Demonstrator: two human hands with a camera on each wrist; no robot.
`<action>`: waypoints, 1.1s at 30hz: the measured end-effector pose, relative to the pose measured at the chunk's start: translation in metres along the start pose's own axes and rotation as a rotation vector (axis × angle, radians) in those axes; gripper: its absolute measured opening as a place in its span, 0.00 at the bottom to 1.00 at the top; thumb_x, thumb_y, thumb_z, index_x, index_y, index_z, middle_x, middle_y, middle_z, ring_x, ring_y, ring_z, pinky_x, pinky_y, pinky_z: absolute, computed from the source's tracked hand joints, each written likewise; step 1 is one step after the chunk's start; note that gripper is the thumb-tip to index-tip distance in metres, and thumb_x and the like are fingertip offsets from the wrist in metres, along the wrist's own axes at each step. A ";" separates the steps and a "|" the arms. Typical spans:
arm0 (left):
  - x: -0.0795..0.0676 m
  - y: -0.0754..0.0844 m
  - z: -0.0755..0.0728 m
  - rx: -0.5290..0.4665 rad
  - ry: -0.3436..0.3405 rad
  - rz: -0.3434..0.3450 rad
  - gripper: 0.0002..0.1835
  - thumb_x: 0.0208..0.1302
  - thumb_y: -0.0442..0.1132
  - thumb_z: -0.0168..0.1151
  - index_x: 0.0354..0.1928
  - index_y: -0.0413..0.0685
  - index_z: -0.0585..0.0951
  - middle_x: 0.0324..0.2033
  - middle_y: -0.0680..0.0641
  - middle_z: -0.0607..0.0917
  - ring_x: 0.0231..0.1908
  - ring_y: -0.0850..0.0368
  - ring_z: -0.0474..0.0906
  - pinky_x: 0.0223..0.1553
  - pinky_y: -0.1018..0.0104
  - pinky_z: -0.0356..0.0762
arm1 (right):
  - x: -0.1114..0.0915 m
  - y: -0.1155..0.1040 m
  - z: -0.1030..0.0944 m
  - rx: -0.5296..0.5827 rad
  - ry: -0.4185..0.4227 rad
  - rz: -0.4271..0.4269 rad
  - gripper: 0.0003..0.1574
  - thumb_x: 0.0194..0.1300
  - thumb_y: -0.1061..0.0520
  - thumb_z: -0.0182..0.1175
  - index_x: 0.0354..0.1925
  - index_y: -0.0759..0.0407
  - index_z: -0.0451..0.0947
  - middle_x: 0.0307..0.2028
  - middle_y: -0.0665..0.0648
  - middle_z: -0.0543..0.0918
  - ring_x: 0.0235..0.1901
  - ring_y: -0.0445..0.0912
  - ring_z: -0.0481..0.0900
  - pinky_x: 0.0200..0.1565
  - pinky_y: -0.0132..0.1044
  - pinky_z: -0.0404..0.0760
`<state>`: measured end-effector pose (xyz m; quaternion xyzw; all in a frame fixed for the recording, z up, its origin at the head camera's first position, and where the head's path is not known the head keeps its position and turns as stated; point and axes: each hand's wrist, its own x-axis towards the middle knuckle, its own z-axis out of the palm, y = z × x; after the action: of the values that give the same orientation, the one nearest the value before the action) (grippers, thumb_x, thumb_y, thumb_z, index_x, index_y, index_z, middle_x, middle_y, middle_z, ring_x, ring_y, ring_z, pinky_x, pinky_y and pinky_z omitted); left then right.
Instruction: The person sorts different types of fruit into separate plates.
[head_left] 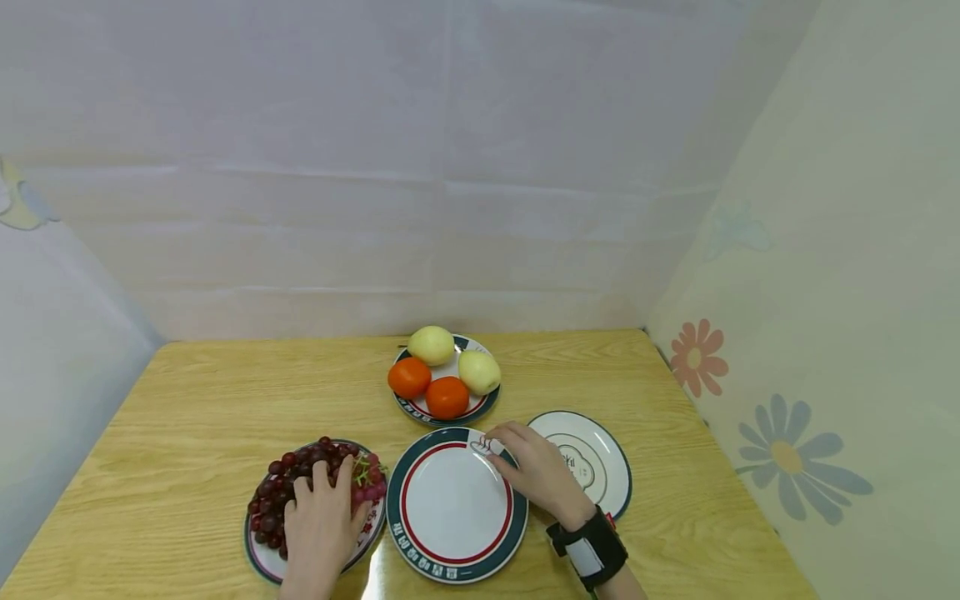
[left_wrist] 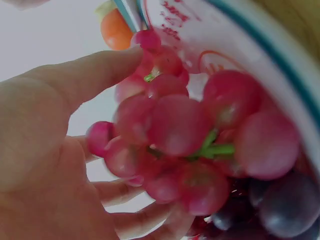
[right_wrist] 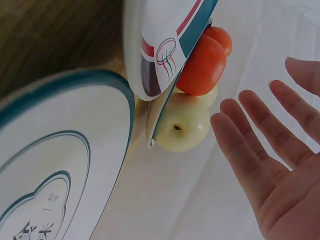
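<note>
A plate of grapes (head_left: 273, 567) stands at the front left, with dark grapes (head_left: 266, 508) and a pinkish-red bunch (head_left: 370, 477) on its right side. My left hand (head_left: 321, 525) reaches over it. In the left wrist view, the thumb and fingers curve round the red grape bunch (left_wrist: 170, 125), whose green stem shows. Over the upper right rim of the bare middle plate (head_left: 457, 508) hovers my right hand (head_left: 540, 471). Its fingers (right_wrist: 250, 150) are spread and relaxed, holding nothing, in the right wrist view.
Behind the middle plate, a smaller plate (head_left: 480, 408) bears two orange-red fruits (head_left: 447, 397) and two pale yellow fruits (head_left: 431, 345). A white plate with a teal rim (head_left: 607, 454) lies at the right. All stand on a wooden table (head_left: 180, 450), with pale sheets behind and beside it.
</note>
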<state>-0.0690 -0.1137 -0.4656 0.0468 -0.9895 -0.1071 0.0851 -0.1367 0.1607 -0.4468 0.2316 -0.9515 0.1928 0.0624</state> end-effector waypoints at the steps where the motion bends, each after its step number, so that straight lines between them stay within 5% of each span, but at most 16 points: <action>1: 0.000 0.001 -0.001 -0.005 0.023 0.004 0.35 0.45 0.50 0.73 0.56 0.43 0.74 0.46 0.32 0.73 0.41 0.33 0.69 0.31 0.41 0.72 | 0.001 0.001 -0.001 0.003 0.000 0.003 0.17 0.58 0.50 0.64 0.47 0.49 0.78 0.44 0.48 0.81 0.43 0.39 0.78 0.44 0.37 0.81; 7: -0.003 0.011 -0.010 -0.097 0.161 0.080 0.23 0.50 0.46 0.70 0.45 0.40 0.79 0.38 0.38 0.79 0.36 0.41 0.74 0.29 0.49 0.76 | 0.021 0.002 -0.007 0.015 0.029 0.019 0.21 0.56 0.52 0.66 0.49 0.53 0.77 0.46 0.54 0.81 0.44 0.45 0.79 0.43 0.42 0.81; 11: -0.005 0.021 -0.007 -0.163 -0.034 0.092 0.14 0.55 0.47 0.65 0.33 0.42 0.79 0.26 0.44 0.81 0.24 0.49 0.77 0.19 0.54 0.73 | 0.048 -0.002 -0.007 -0.051 0.042 0.003 0.28 0.55 0.48 0.66 0.53 0.54 0.75 0.50 0.56 0.79 0.48 0.49 0.77 0.45 0.45 0.81; 14: -0.006 0.027 0.001 -0.138 -0.221 0.060 0.16 0.57 0.50 0.63 0.30 0.43 0.78 0.20 0.45 0.80 0.18 0.51 0.75 0.17 0.56 0.71 | 0.070 -0.008 0.002 -0.146 0.016 -0.010 0.33 0.56 0.41 0.64 0.56 0.54 0.72 0.49 0.57 0.79 0.41 0.48 0.79 0.40 0.41 0.82; 17: -0.006 0.031 0.008 -0.102 -0.314 0.040 0.18 0.57 0.51 0.63 0.32 0.41 0.79 0.18 0.44 0.79 0.17 0.51 0.74 0.18 0.56 0.71 | 0.087 -0.013 0.016 -0.231 -0.043 0.004 0.36 0.56 0.35 0.60 0.57 0.52 0.71 0.48 0.57 0.78 0.33 0.47 0.79 0.35 0.38 0.82; 26: -0.007 0.031 0.017 -0.053 -0.326 0.045 0.17 0.54 0.48 0.66 0.23 0.39 0.79 0.14 0.46 0.77 0.15 0.53 0.72 0.17 0.59 0.71 | 0.112 -0.019 0.047 -0.272 -0.157 0.038 0.40 0.54 0.33 0.61 0.59 0.50 0.69 0.47 0.56 0.77 0.29 0.47 0.76 0.32 0.36 0.79; 33: -0.007 0.031 0.018 -0.059 -0.299 0.063 0.16 0.52 0.46 0.67 0.21 0.40 0.79 0.14 0.46 0.78 0.15 0.52 0.73 0.16 0.57 0.71 | 0.116 -0.017 0.046 -0.224 -0.201 0.035 0.39 0.52 0.39 0.66 0.58 0.55 0.69 0.47 0.57 0.75 0.32 0.46 0.76 0.36 0.36 0.79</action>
<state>-0.0679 -0.0793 -0.4769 -0.0032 -0.9886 -0.1391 -0.0584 -0.2334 0.0803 -0.4596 0.2247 -0.9724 0.0623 -0.0114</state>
